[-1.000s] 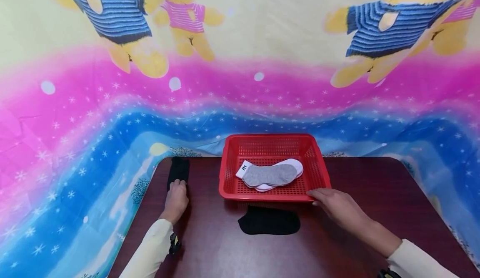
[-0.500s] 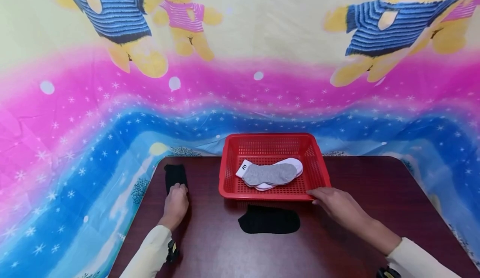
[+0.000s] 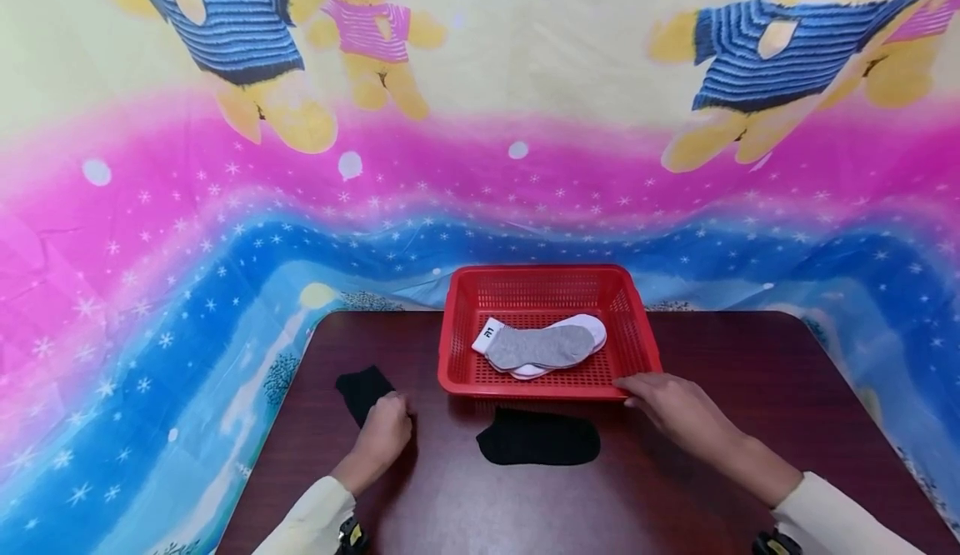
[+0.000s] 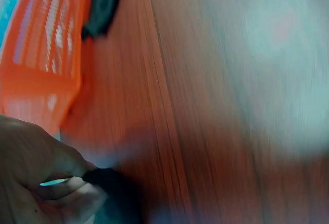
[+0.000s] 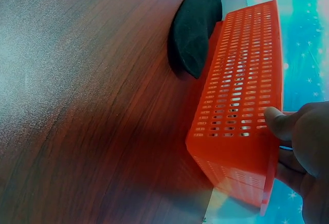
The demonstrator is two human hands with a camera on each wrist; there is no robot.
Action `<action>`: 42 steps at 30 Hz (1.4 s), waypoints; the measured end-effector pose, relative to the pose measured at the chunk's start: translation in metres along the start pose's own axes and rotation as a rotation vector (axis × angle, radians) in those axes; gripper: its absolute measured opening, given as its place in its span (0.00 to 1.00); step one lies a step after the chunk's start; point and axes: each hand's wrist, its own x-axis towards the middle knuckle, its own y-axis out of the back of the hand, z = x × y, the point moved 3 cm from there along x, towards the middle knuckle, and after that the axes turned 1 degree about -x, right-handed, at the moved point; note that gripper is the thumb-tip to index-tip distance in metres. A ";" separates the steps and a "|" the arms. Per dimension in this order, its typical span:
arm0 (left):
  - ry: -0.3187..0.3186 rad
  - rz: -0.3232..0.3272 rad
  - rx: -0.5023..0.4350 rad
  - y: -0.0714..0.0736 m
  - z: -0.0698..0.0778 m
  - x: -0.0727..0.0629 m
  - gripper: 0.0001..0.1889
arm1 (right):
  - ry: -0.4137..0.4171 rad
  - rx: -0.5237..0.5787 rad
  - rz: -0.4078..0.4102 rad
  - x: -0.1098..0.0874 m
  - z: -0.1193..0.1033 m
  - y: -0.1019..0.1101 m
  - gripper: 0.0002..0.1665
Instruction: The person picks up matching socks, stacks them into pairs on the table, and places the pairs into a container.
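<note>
My left hand (image 3: pixel 384 434) pinches a black sock (image 3: pixel 363 390) to the left of the basket; the sock trails behind the fingers toward the back left. In the left wrist view, thumb and fingers grip the edge of that dark sock (image 4: pixel 115 196), partly blurred. With my right hand (image 3: pixel 678 409) I hold the front right corner of a red perforated basket (image 3: pixel 536 391); in the right wrist view the thumb (image 5: pixel 280 124) presses the outside below the rim. A second black sock (image 3: pixel 540 438) lies flat just in front of the basket.
Inside the basket, a grey sock (image 3: pixel 543 348) lies on top of white socks (image 3: pixel 588 330). The dark red wooden table (image 3: pixel 480 505) reaches back to a printed cloth backdrop (image 3: pixel 480 172) with bears and snowflakes.
My left hand has drawn the black sock from the table's back left corner toward me and to the right, turning it. The right hand stays at the basket's corner.
</note>
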 end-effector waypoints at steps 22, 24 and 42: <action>0.247 -0.292 -0.382 0.009 0.052 -0.019 0.06 | 0.125 -0.025 0.158 0.012 -0.033 0.004 0.16; 0.186 -0.163 -0.253 0.018 0.042 -0.015 0.05 | 0.201 -0.009 0.248 0.015 -0.055 0.003 0.13; 0.140 -0.015 0.185 0.006 -0.009 -0.017 0.12 | 0.330 0.127 -0.015 0.067 -0.198 -0.095 0.14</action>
